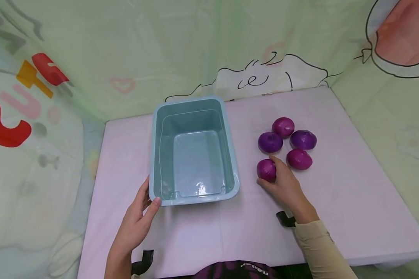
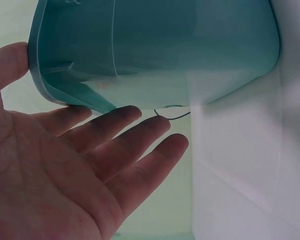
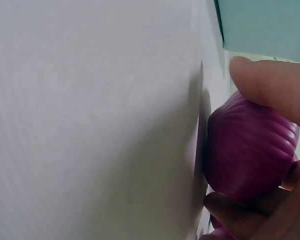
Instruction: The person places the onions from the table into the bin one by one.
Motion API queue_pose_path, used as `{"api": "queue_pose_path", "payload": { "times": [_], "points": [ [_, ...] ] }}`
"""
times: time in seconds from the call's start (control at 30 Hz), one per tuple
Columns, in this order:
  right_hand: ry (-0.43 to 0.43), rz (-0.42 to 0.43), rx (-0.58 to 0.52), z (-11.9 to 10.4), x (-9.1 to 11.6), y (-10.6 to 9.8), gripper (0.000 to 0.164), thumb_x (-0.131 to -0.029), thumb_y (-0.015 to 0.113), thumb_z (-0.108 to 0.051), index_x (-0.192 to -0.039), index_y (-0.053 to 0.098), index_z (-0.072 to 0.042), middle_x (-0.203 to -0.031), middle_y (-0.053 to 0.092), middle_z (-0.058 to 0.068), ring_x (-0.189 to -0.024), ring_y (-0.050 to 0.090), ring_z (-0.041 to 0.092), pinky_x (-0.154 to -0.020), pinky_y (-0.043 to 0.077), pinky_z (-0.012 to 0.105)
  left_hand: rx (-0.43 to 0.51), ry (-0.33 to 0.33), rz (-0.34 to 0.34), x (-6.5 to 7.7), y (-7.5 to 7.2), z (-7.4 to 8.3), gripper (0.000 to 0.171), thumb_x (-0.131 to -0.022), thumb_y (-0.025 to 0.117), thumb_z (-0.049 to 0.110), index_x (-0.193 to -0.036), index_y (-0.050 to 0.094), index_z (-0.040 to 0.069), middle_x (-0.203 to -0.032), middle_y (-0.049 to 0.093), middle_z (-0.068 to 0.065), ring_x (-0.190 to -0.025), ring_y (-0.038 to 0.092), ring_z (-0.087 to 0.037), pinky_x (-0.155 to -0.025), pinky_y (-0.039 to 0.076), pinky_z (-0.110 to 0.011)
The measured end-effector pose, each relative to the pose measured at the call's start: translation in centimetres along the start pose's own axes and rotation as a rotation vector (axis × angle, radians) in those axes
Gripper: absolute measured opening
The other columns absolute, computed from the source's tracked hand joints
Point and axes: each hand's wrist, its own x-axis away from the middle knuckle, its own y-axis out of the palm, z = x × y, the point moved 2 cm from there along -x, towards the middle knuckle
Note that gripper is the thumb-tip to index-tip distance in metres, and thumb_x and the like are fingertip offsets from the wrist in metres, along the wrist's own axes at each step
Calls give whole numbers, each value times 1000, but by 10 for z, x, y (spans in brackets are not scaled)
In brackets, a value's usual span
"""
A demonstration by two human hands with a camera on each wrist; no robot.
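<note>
A light blue plastic basin (image 1: pixel 199 155) stands on the table, its inside bare. At its near-left corner my left hand (image 1: pixel 136 223) touches the rim with thumb and index finger; in the left wrist view the other fingers (image 2: pixel 140 165) extend straight beside the wall, apart from it. To the right, my right hand (image 1: pixel 288 190) grips a red onion (image 1: pixel 266 170) between thumb and fingers. The right wrist view shows that onion (image 3: pixel 252 147) low against the cloth. Just beyond this hand are more red onions: (image 1: pixel 299 159), a group including a darker purple onion (image 1: pixel 303 140).
A white cloth (image 1: pixel 244 228) covers the table. Two more onions, a purple onion (image 1: pixel 270 142) and a pinkish onion (image 1: pixel 283 127), sit farther back. A pale green printed curtain (image 1: pixel 132 50) hangs behind the table and along both sides.
</note>
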Motion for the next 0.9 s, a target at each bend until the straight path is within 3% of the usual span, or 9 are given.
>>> {"api": "queue_pose_path", "payload": {
  "times": [0.2,0.4,0.67,0.9],
  "points": [
    [46,3,-51,1,2,-3,94,-93,79,-41,-162,27,-5,-155,41,29,-137,43,50,-106,39,68,0,-11,-3,1,0,0,68,-110,55,28,-166,19,37,-164,34,3,-146,38,-19,-111,39,-54],
    [51,42,-135,-7,6,-21,91,-93,76,-49,-160,31,-7,-149,47,30,-130,50,49,-103,41,69,2,-11,-6,1,0,0,68,-110,56,29,-166,19,37,-164,33,2,-147,37,-21,-112,38,-57],
    [1,38,-184,-48,2,-44,92,-94,76,-47,-162,28,-6,-150,44,30,-126,51,48,-97,47,68,29,-4,3,3,-5,-2,68,-110,57,24,-166,20,37,-165,32,4,-145,39,-21,-114,37,-49],
    [-79,73,-252,-89,-2,-72,89,-93,81,-34,-163,30,-13,-149,45,27,-123,55,46,-94,52,62,50,6,-4,-2,-3,-3,69,-109,58,26,-166,20,36,-164,32,3,-145,41,-24,-113,37,-55]
  ]
}}
